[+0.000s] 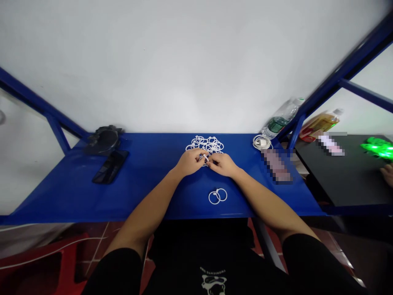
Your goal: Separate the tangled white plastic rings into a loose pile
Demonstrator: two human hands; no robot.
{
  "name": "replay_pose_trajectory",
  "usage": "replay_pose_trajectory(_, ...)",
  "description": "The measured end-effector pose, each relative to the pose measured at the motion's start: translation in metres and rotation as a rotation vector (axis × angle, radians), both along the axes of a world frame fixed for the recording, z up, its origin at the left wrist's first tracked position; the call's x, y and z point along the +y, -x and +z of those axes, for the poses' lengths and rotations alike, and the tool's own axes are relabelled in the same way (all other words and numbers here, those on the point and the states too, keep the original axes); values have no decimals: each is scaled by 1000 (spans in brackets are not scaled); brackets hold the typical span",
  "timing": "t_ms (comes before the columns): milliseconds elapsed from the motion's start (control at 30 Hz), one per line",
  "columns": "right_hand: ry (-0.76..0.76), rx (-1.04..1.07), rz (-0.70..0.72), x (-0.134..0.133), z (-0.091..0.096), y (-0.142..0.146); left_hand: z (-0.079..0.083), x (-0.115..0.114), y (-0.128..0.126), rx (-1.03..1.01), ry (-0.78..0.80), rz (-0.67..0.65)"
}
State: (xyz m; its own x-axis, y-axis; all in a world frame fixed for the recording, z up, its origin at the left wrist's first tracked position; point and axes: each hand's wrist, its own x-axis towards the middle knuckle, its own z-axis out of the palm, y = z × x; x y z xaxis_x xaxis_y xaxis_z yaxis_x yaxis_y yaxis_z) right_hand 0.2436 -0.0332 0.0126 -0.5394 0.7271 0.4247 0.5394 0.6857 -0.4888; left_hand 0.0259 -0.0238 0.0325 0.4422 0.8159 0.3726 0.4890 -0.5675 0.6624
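Note:
A pile of thin white rings (pixel 208 142), each with a small tab, lies on the blue table (pixel 147 184) in front of me. My left hand (pixel 192 160) is at the near side of the pile, fingers pinched on a white ring (pixel 205 157). Close beside it, my right hand (pixel 221 164) is closed too, its thumb and fingertips on the same small piece. Fingers partly hide that ring. Two more white rings (pixel 217 196) lie overlapping nearer to me, apart from both hands.
At left lie a black phone (pixel 110 166) and a dark strapped object (pixel 106 139). On the right are a coiled white cable (pixel 263 142), a clear bottle (pixel 279 121) and a blurred-out flat object (pixel 277 166). Blue posts rise at both sides. Another person's hand (pixel 387 174) shows at far right.

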Motion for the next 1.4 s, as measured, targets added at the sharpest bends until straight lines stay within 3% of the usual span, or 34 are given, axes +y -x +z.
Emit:
replay_pose_trajectory(133,-6,20,-18,0,1,-1,0,2,2,-120,37,-24)
replay_pose_trajectory(400,13,3,-28,0,1,-2,-1,-2,2,-148,-1,-143)
replay_pose_trajectory(867,40,8,-59,0,1,-2,0,-4,-2,-182,231,-137)
replay_pose_trajectory(1400,24,28,-20,-4,2,1,-8,2,-2,-142,33,-104)
